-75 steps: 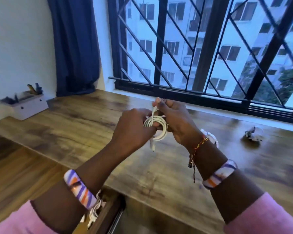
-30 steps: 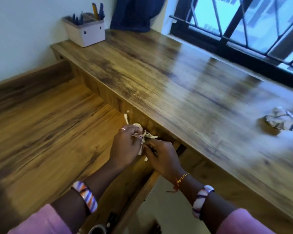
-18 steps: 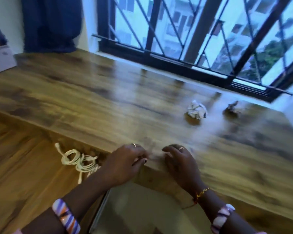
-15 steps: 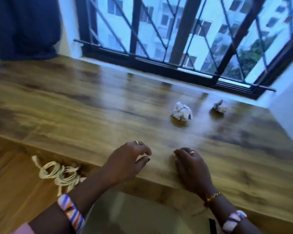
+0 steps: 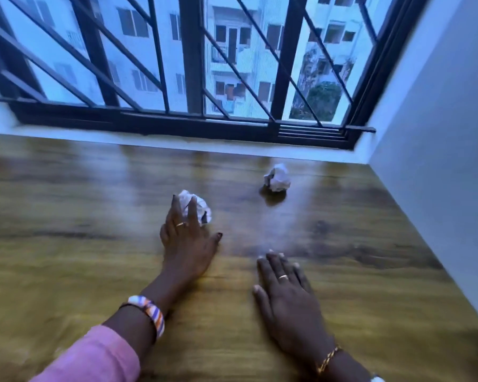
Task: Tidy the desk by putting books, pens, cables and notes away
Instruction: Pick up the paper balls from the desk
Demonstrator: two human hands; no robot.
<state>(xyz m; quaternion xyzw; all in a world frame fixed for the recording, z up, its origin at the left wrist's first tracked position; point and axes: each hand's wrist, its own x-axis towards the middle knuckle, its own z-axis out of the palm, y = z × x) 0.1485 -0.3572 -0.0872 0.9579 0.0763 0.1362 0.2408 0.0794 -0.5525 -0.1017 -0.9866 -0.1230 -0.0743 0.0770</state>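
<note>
Two crumpled white paper notes lie on the wooden desk [image 5: 66,244]. The nearer crumpled note [image 5: 202,206] sits at the desk's middle, and my left hand [image 5: 186,238] reaches over it with straight fingers lying on its near side. The farther crumpled note [image 5: 278,179] rests alone closer to the window. My right hand [image 5: 283,293] lies flat and open on the desk surface, holding nothing, to the right of and nearer than my left hand.
A barred window [image 5: 193,64] with a dark frame runs along the back of the desk. A white wall [image 5: 439,161] bounds the desk on the right. The coiled cable and pen holder are out of view.
The view swung right, away from the coiled cable left on the lower surface. My left hand reached forward from the desk edge onto the nearer crumpled note; my right hand slid forward, flat.
</note>
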